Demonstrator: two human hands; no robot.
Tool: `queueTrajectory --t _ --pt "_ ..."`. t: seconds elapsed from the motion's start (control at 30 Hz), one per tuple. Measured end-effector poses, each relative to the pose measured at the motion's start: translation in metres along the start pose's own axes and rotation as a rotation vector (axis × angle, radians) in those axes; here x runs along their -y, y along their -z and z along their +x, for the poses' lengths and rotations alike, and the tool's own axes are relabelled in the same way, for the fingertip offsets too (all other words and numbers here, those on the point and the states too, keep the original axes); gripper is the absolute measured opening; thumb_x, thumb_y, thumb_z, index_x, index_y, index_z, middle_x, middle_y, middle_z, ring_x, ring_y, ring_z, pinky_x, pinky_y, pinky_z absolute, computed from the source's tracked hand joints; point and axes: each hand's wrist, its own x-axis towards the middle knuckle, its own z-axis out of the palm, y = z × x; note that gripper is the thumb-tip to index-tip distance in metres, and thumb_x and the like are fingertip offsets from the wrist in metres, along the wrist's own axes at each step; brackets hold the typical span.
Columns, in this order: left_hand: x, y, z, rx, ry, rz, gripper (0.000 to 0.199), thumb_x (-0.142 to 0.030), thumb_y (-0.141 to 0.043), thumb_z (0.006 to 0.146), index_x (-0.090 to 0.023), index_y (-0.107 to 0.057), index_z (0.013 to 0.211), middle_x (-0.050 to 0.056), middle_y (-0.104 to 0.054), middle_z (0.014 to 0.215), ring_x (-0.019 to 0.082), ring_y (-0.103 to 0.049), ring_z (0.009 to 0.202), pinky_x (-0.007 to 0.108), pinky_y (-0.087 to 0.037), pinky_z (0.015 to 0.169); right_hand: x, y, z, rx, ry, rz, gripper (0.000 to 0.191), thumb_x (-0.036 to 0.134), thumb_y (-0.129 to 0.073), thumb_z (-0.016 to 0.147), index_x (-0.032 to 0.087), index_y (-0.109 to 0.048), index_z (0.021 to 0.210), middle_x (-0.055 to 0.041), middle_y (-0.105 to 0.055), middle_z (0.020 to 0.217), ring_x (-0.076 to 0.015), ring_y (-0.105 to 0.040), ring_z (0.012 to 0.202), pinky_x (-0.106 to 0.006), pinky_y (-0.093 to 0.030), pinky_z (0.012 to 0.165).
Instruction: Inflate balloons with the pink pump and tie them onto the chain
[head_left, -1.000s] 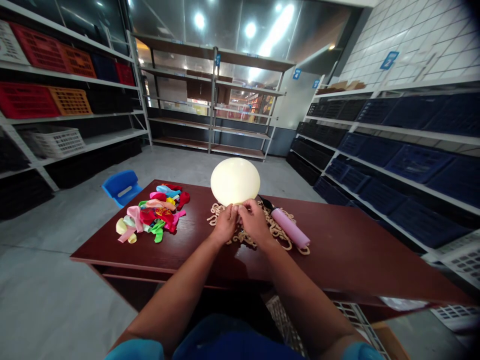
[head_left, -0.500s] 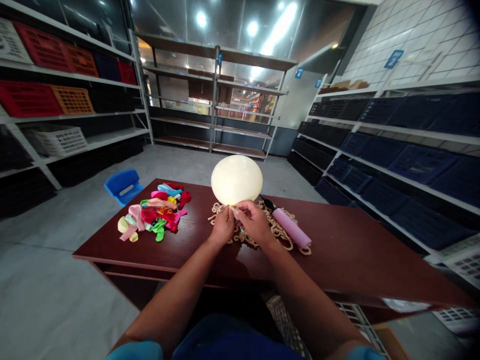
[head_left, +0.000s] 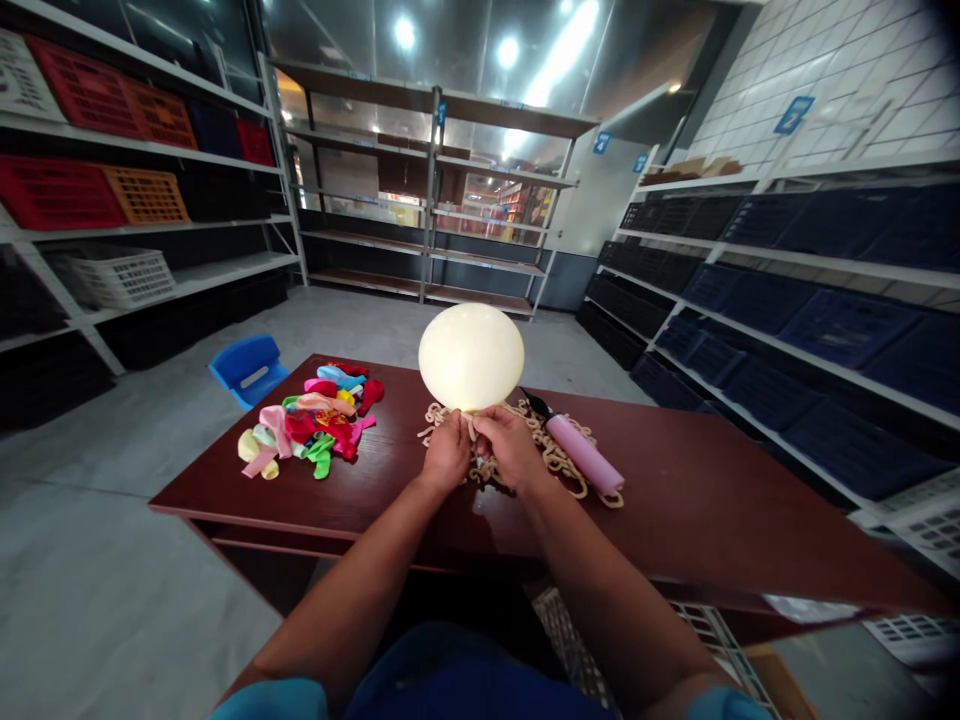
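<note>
A pale yellow inflated balloon (head_left: 471,356) stands up from between my two hands, its neck pointing down at my fingers. My left hand (head_left: 448,452) is closed on the neck of the balloon from the left. From the right, my right hand (head_left: 507,446) pinches at the same neck, its fingertips close to the left thumb. The fingers hide most of the neck. Under and around both hands lies a heap of beige cord (head_left: 555,460). A pink cylindrical balloon pump (head_left: 585,454) with a black end rests on the cord at the right.
Several limp balloons (head_left: 307,425) in many colours are piled on the left of the dark red table (head_left: 720,490). A blue chair (head_left: 249,370) stands beyond its left edge. Shelves with crates (head_left: 817,310) line both sides, and a metal rack (head_left: 431,200) stands at the back.
The balloon has shifted slightly up and left. My right fingers have moved a little at the neck, while both hands keep hold of it.
</note>
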Motion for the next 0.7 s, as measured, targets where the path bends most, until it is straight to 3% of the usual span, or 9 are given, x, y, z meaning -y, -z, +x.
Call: queueTrajectory --t 0.1,0.2,0.43,0.7 --pt "0.0 0.0 0.0 0.002 -0.02 -0.027 0.028 -0.033 -0.028 0.09 -0.017 -0.05 0.082 0.006 -0.059 0.075 0.015 -0.054 0.068 0.027 -0.039 0.065 -0.002 0.001 0.004 0.023 -0.075 0.12 0.015 0.03 -0.058 0.062 0.019 -0.049 0.06 0.007 -0.046 0.045 -0.0061 -0.036 0.036 -0.021 -0.023 0.035" --pt "-0.001 0.003 0.001 0.011 -0.028 -0.018 0.029 -0.036 -0.031 0.089 -0.017 -0.05 0.079 0.004 -0.058 0.072 0.015 -0.053 0.066 0.026 -0.038 0.063 -0.003 0.001 0.006 -0.031 -0.065 0.15 0.016 0.031 -0.056 0.061 0.02 -0.046 0.059 0.0069 -0.043 0.046 -0.0059 -0.034 0.037 -0.021 -0.022 0.035" --pt "-0.013 0.014 0.001 0.073 -0.084 -0.008 0.031 -0.039 -0.038 0.087 -0.016 -0.055 0.074 0.003 -0.058 0.067 0.013 -0.051 0.062 0.024 -0.035 0.06 -0.003 -0.005 0.01 -0.239 0.06 0.182 0.015 0.032 -0.057 0.062 0.021 -0.046 0.064 0.0076 -0.041 0.046 -0.0064 -0.034 0.04 -0.021 -0.025 0.038" --pt "-0.027 0.014 -0.01 0.134 -0.146 -0.111 0.037 -0.039 -0.034 0.088 -0.015 -0.05 0.064 -0.001 -0.052 0.059 0.01 -0.044 0.057 0.022 -0.032 0.055 -0.004 -0.001 0.017 -0.319 0.198 0.124 0.015 0.031 -0.057 0.064 0.021 -0.045 0.064 0.0069 -0.044 0.054 -0.0076 -0.038 0.047 -0.023 -0.034 0.047"
